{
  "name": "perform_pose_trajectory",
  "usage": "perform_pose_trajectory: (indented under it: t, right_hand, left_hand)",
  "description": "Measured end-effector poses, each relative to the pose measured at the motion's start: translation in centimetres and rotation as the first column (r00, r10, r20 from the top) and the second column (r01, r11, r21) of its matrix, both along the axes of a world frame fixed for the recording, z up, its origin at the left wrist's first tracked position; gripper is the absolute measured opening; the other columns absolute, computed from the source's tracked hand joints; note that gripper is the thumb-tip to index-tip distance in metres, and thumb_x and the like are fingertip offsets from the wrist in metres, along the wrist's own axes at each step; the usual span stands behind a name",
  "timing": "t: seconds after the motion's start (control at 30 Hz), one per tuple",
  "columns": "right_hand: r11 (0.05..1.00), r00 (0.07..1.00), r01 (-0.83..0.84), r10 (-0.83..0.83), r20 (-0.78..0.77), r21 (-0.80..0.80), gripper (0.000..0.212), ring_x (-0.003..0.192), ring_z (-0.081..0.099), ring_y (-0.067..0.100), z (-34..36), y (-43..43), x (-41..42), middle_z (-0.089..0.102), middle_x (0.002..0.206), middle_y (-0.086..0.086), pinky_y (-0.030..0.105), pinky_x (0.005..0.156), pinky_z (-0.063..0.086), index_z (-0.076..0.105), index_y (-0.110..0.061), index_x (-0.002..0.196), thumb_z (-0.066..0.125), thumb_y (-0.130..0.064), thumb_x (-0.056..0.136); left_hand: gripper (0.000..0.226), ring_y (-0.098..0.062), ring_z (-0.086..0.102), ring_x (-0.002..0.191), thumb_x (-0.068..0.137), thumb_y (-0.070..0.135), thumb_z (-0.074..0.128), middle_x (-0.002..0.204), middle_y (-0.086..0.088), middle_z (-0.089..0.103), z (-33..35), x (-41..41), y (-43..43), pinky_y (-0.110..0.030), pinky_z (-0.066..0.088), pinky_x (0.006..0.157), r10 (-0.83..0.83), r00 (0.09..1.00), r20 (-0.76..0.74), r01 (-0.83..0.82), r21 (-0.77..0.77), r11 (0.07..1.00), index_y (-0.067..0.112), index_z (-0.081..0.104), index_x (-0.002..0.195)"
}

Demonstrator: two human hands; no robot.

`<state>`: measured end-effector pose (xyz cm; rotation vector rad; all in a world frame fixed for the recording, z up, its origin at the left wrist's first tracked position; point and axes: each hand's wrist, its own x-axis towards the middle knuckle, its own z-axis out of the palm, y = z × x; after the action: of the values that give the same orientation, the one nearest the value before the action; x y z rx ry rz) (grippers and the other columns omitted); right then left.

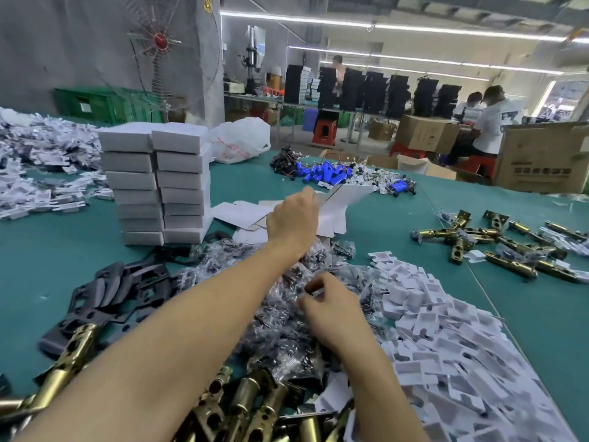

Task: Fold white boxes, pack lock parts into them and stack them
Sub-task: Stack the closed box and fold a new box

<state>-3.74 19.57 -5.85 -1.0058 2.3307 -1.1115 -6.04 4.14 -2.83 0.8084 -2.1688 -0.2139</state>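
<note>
Beyond the bagged parts, left hand grips a flat box blank, right hand pinches a bag; folding probably comes next.

Left hand stretched far forward, fingers curled; right hand near, fingers pinching.

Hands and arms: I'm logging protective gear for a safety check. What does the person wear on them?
Nothing visible. The left hand and right hand are ungloved, with no rings or watch in view; the left forearm and right forearm are bare, no sleeve showing.
</note>
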Motion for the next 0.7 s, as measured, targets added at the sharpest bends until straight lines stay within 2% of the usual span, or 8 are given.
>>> perform_pose_trajectory:
  t: [0.1,0.17,0.23,0.3,0.4,0.53,0.63,0.7]
  right_hand:
    - [0.989,0.996,0.076,-0.070,0.052,-0.128,0.016,0.074,0.059,0.000,0.5,0.0,0.1,0.062,0.096,-0.004,0.014,0.054,0.042,0.054,-0.021,0.109,0.056,-0.032,0.097]
    - [0.925,0.976,0.215,-0.199,0.084,-0.314,0.030,0.076,0.061,-0.001,1.6,0.2,0.2,0.063,0.100,-0.004,0.012,0.058,0.046,0.048,-0.021,0.121,0.057,-0.037,0.097]
    - [0.828,0.941,0.329,-0.327,0.085,-0.454,0.053,0.102,0.060,0.011,2.6,0.4,0.1,0.056,0.122,0.003,0.031,0.086,0.053,0.038,-0.022,0.137,0.057,-0.046,0.094]
    - [0.793,0.924,0.364,-0.375,0.080,-0.488,0.073,0.124,0.049,0.023,3.3,0.7,0.1,0.042,0.141,0.006,0.050,0.104,0.045,0.027,-0.025,0.147,0.057,-0.057,0.089]
    - [0.797,0.923,0.369,-0.374,0.089,-0.478,0.091,0.138,0.036,0.024,4.0,1.2,0.1,0.031,0.154,0.005,0.048,0.114,0.034,0.019,-0.025,0.153,0.059,-0.066,0.083]
    - [0.825,0.947,0.320,-0.292,0.133,-0.466,0.097,0.127,0.048,0.023,4.6,1.6,0.3,0.043,0.148,0.008,0.045,0.105,0.040,0.011,-0.038,0.152,0.057,-0.076,0.075]
    - [0.855,0.973,0.230,-0.211,0.094,-0.464,0.087,0.098,0.065,0.020,5.0,1.3,0.8,0.064,0.121,0.006,0.046,0.091,0.052,0.014,-0.045,0.149,0.051,-0.076,0.077]
    - [0.888,0.976,0.183,-0.215,-0.029,-0.421,0.065,0.081,0.068,0.027,4.8,0.9,0.9,0.071,0.095,0.005,0.051,0.077,0.056,0.017,-0.045,0.146,0.045,-0.059,0.090]
  left_hand:
    - [0.029,-0.026,0.052,0.064,0.106,0.028,0.037,0.068,0.002,0.053,1.9,2.6,1.2,-0.029,0.027,0.049,-0.037,0.978,-0.205,0.056,0.089,0.994,0.016,0.051,0.083]
    - [0.030,-0.023,0.053,0.065,0.104,0.031,0.041,0.068,0.000,0.056,2.6,4.4,2.2,-0.032,0.033,0.051,-0.103,0.966,-0.236,0.144,0.164,0.976,0.017,0.052,0.080]
    - [0.031,-0.011,0.053,0.062,0.104,0.031,0.046,0.067,0.002,0.058,2.9,6.0,3.2,-0.031,0.040,0.056,-0.232,0.932,-0.278,0.318,0.321,0.892,0.013,0.058,0.081]
    - [0.029,-0.001,0.046,0.055,0.104,0.029,0.048,0.067,0.007,0.055,2.9,7.7,4.3,-0.017,0.038,0.054,-0.332,0.872,-0.361,0.475,0.450,0.756,0.011,0.060,0.084]
    - [0.025,-0.011,0.046,0.066,0.106,0.025,0.046,0.074,0.001,0.053,2.7,9.6,5.9,-0.030,0.041,0.064,-0.417,0.790,-0.450,0.610,0.513,0.604,0.013,0.054,0.086]
    - [0.024,-0.005,0.033,0.058,0.105,0.020,0.047,0.066,0.010,0.041,3.2,11.2,6.7,-0.023,0.032,0.058,-0.473,0.757,-0.451,0.646,0.401,0.650,0.016,0.045,0.081]
    - [0.027,-0.003,0.036,0.056,0.105,0.019,0.046,0.059,0.019,0.044,3.5,12.0,6.5,-0.019,0.033,0.056,-0.495,0.757,-0.427,0.636,0.311,0.706,0.020,0.043,0.078]
    - [0.030,-0.004,0.039,0.057,0.105,0.019,0.047,0.059,0.019,0.047,3.3,12.3,6.7,-0.017,0.033,0.056,-0.500,0.777,-0.382,0.608,0.252,0.753,0.022,0.041,0.076]
